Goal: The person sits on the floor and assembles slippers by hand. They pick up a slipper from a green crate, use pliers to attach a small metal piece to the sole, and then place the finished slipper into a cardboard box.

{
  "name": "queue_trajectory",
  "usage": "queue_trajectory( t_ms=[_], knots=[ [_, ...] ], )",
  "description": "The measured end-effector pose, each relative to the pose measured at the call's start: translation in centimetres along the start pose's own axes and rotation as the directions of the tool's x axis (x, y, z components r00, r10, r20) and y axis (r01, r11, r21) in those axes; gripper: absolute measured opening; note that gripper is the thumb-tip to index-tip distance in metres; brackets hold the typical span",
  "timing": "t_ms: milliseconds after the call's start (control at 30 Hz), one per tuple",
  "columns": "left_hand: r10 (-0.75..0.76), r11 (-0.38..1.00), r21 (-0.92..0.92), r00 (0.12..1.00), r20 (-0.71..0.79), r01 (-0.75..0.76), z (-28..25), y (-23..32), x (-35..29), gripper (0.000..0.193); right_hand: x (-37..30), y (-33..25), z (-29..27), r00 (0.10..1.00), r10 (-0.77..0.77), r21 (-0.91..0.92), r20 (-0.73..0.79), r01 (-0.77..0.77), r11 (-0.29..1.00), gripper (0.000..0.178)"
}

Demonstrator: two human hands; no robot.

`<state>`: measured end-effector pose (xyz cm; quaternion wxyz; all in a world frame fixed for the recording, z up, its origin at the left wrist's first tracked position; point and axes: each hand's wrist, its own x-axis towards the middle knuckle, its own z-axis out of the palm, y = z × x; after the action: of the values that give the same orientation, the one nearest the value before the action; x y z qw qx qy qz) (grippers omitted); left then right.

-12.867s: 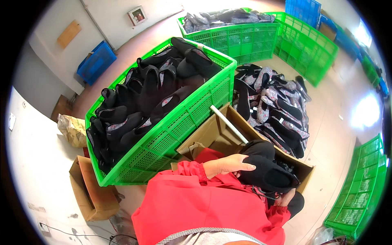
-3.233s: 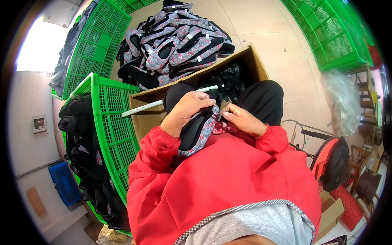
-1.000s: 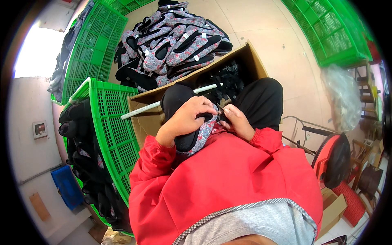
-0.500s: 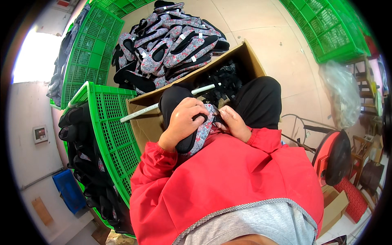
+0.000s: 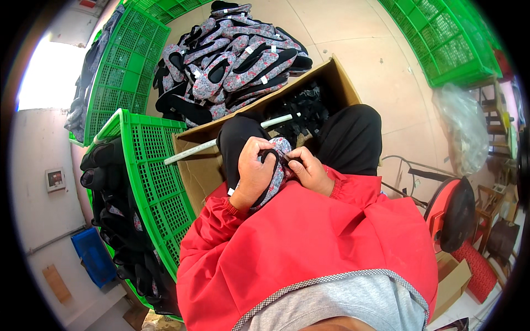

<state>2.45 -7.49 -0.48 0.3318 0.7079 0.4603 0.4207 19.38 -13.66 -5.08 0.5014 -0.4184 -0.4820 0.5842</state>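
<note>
A slipper (image 5: 281,145) of grey, red-flowered cloth with a black opening lies over my lap. My left hand (image 5: 254,175) is closed round it, thumb on top near the black edge. Against the slipper's other side, my right hand (image 5: 310,171) is closed in a pinch. Something small and dark shows at its fingertips, too hidden to name. Beyond my knees stands an open cardboard box (image 5: 343,83) with black scraps (image 5: 301,113) inside. A white pipe (image 5: 190,153) lies slanting across the box.
Past the box is a pile of flowered slippers (image 5: 234,60). A green crate (image 5: 157,171) filled with black slippers (image 5: 118,220) stands close on my left. Another green crate (image 5: 441,41) is at far right, near a clear plastic bag (image 5: 462,127) and a round red-and-black seat (image 5: 455,212).
My left hand has turned on the slipper, its thumb now pointing up over the black edge. My right hand's fingers have curled in more tightly beside it.
</note>
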Motion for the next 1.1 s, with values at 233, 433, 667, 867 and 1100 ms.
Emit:
queue_trajectory(
  t_ms=[233, 433, 667, 867, 1100],
  knots=[
    [-0.016, 1.000, 0.000, 0.997, -0.074, 0.016, 0.5, -0.4, -0.3, 0.020, -0.2, -0.3, 0.4, 0.998, -0.043, -0.191, -0.044, 0.034, 0.981, 0.025],
    [-0.010, 0.999, 0.037, 0.995, -0.099, 0.014, 0.6, -0.2, -0.3, 0.018, 0.0, -0.7, 1.1, 0.997, 0.009, -0.203, -0.082, -0.025, 0.979, 0.025],
    [-0.014, 0.998, 0.053, 0.994, -0.105, 0.020, 0.7, -0.3, -0.4, 0.017, 0.3, -0.8, 1.3, 0.995, -0.004, -0.254, -0.100, -0.021, 0.967, 0.026],
    [0.003, 0.996, 0.087, 0.995, -0.100, 0.005, 0.8, -0.3, -0.5, 0.017, 0.2, -0.2, 1.3, 0.994, 0.047, -0.175, -0.102, -0.065, 0.982, 0.025],
    [0.024, 0.994, 0.113, 0.995, -0.100, -0.013, 1.0, -0.5, -0.6, 0.017, 0.3, 0.0, 1.5, 0.993, 0.072, -0.087, -0.096, -0.081, 0.993, 0.024]
  ],
)
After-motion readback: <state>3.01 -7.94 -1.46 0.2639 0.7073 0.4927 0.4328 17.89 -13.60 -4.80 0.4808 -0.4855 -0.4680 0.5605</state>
